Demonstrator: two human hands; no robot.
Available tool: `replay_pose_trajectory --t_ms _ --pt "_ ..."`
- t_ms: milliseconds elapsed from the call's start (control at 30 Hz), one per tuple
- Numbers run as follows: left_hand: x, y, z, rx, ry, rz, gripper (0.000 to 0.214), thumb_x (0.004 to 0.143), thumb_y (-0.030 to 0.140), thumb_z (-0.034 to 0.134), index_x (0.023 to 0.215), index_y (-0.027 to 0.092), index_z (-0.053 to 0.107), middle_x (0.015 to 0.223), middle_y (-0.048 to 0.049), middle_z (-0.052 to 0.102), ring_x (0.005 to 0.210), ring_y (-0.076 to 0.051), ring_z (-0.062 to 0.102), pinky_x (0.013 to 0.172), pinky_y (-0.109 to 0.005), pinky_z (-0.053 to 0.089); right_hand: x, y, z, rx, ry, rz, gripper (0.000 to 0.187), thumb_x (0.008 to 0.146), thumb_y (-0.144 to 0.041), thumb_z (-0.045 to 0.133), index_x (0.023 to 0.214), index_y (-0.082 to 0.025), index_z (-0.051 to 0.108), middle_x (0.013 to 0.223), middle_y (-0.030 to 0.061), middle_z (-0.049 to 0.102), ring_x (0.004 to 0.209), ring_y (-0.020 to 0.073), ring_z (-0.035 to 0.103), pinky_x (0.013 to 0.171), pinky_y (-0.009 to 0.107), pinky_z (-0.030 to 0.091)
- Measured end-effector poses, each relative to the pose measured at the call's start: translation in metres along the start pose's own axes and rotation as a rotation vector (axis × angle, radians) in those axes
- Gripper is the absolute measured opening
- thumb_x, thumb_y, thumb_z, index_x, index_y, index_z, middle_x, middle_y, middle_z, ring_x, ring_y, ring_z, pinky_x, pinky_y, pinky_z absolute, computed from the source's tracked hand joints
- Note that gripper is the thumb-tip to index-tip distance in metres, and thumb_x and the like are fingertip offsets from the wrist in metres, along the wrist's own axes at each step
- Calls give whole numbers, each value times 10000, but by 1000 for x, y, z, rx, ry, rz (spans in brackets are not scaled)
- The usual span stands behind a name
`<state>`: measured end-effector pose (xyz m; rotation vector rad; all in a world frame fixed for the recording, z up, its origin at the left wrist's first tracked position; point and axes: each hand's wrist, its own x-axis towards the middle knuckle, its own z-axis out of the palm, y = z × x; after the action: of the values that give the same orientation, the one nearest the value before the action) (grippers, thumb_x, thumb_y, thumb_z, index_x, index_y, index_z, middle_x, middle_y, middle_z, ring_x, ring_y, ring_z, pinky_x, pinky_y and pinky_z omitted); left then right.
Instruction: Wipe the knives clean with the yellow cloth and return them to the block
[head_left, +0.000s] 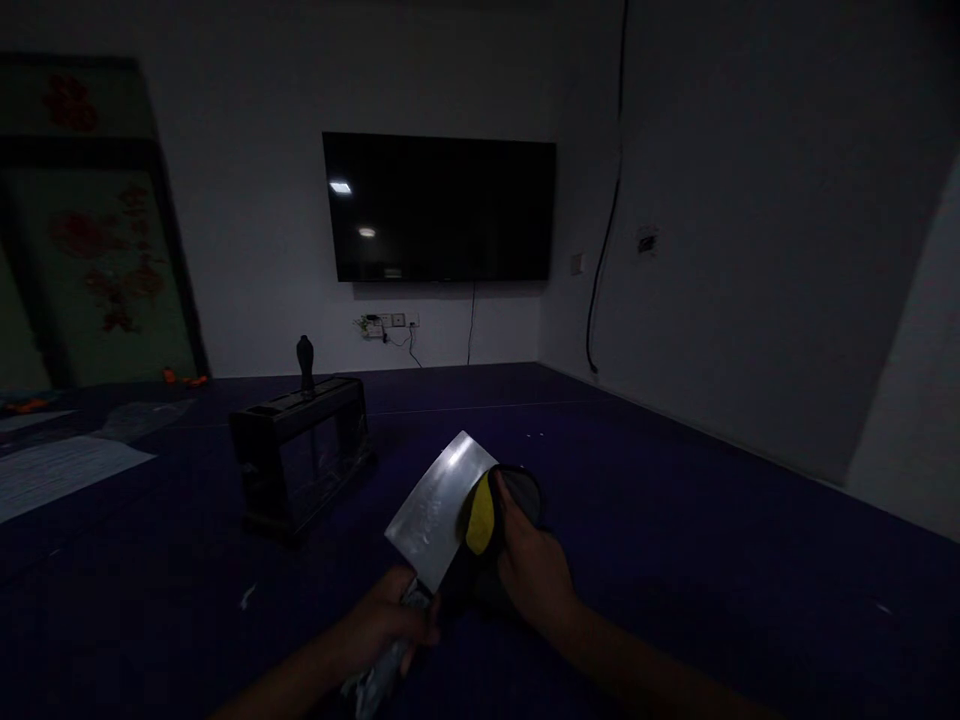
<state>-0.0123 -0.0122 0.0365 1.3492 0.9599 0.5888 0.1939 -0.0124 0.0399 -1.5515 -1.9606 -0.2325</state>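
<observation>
My left hand (386, 620) is closed round the handle of a cleaver (431, 510). Crinkled clear plastic (379, 680) covers part of that handle and trails below the fist. The broad, shiny blade tilts up and to the right. In my right hand (532, 565) is a folded cloth (481, 520), dark grey with a yellow side, held against the blade's right edge. My thumb lies along the top of the cloth. Left of the blade stands a black knife block (300, 410) with see-through sides. One dark handle (304, 362) sticks up from its top.
Everything rests on a dark blue surface (637, 560) that reaches the walls. Paper sheets (67, 475) and a clear plastic bag (142, 418) lie at the left. Small white scraps (247, 597) are scattered about. A television (442, 210) hangs on the far wall, and a black cable (606, 250) runs down the corner.
</observation>
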Motion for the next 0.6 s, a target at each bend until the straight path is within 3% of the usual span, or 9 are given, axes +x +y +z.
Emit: replay_pose_trajectory --t_ms 233,400,600 --pt "-2 0 1 9 23 35 211 441 251 624 597 170 508 384 72 460 292 -69 379 293 -161 257 -1 1 0 58 -6 28 912 670 42 399 1475 -166 23 1439 136 362 1013 221 635 855 336 508" --pt "-10 10 7 96 -35 32 144 449 195 593 554 165 499 410 72 446 329 -60 373 319 -156 262 0 3 0 94 67 76 923 677 61 377 1474 -211 -1 1472 104 306 1075 205 603 852 312 512" --pt "-9 9 8 155 -55 14 195 446 179 605 608 168 498 480 72 463 379 -56 386 343 -146 285 1 5 0 118 102 108 931 687 63 371 1470 -213 -51 1463 121 319 959 217 661 787 330 546"
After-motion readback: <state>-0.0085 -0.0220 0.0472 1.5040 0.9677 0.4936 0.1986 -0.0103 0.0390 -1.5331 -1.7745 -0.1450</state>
